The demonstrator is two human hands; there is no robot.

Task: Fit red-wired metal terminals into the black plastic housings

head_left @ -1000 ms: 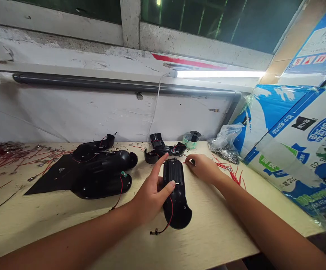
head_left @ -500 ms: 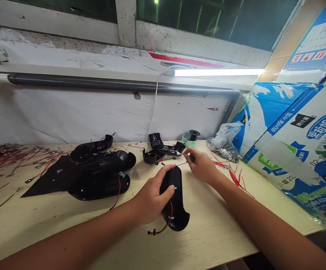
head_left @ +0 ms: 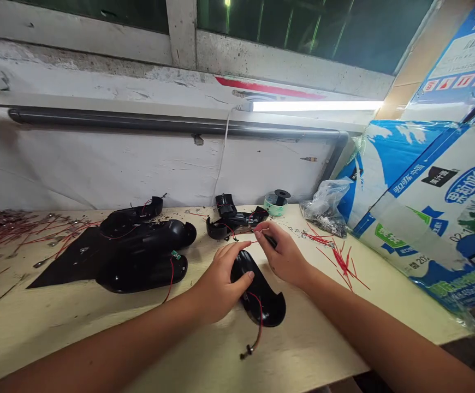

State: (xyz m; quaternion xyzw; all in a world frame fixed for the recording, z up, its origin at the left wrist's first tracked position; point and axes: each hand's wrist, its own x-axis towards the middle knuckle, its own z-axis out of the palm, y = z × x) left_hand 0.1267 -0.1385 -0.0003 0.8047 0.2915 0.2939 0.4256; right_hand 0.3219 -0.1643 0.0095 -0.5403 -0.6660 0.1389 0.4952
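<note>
My left hand (head_left: 220, 281) grips a black plastic shell (head_left: 262, 297) that lies on the pale wooden table (head_left: 98, 322); a red wire with a small plug (head_left: 254, 341) trails from the shell toward me. My right hand (head_left: 280, 256) hovers just above the shell's far end, fingers pinched on a small dark part with a thin red wire (head_left: 267, 237).
More black shells (head_left: 143, 251) with red wires lie left of my hands, one more (head_left: 233, 218) behind them. Loose red wires (head_left: 339, 259) are scattered right and far left (head_left: 24, 229). A tape roll (head_left: 276, 203), a plastic bag (head_left: 327, 210) and blue cartons (head_left: 434, 202) stand at the right.
My left hand has turned the shell so its tail points right and toward me. My right hand has come back from the far shell to the held one, still pinching the small part.
</note>
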